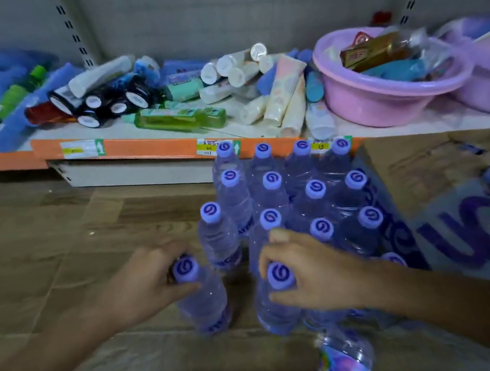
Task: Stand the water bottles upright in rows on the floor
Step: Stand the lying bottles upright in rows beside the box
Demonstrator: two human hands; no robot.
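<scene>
Several clear water bottles with purple caps stand upright in rows on the wood-pattern floor, in front of a low shelf. My left hand grips the neck of an upright bottle at the near left of the group. My right hand holds the neck of another upright bottle just to the right of it. A single bottle stands behind the left one. One more bottle lies on its side near the bottom edge.
Torn plastic pack wrap and flattened cardboard lie to the right of the bottles. The low shelf behind holds tubes, jars and toothpaste boxes, plus pink basins at the right. Bare floor stretches to the left.
</scene>
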